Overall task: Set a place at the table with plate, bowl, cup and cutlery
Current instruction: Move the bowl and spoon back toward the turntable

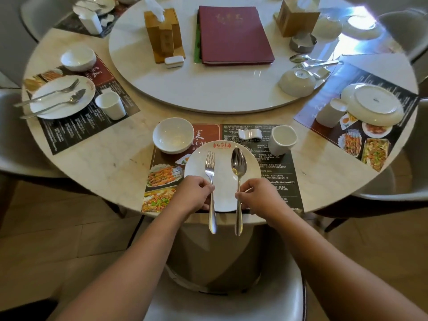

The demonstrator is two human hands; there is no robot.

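A white plate (222,188) with a red logo lies on the printed placemat (273,172) at the table's near edge. My left hand (194,193) pinches the handle of a steel fork (211,172), whose tines rest on the plate. My right hand (257,193) pinches the handle of a steel spoon (239,167) lying parallel beside it. Both handles stick out past the table edge. A white bowl (173,135) stands upright at the placemat's far left. A white cup (283,139) stands at its far right, with a small white cutlery rest (250,134) between them.
A white turntable (208,89) fills the table's middle, carrying a maroon menu (234,34), wooden tissue boxes (163,34), an upturned bowl (297,82) and loose cutlery (310,61). A set place lies at left (62,97); an upturned plate (372,104) and cup lie at right. A chair seat (222,306) is below.
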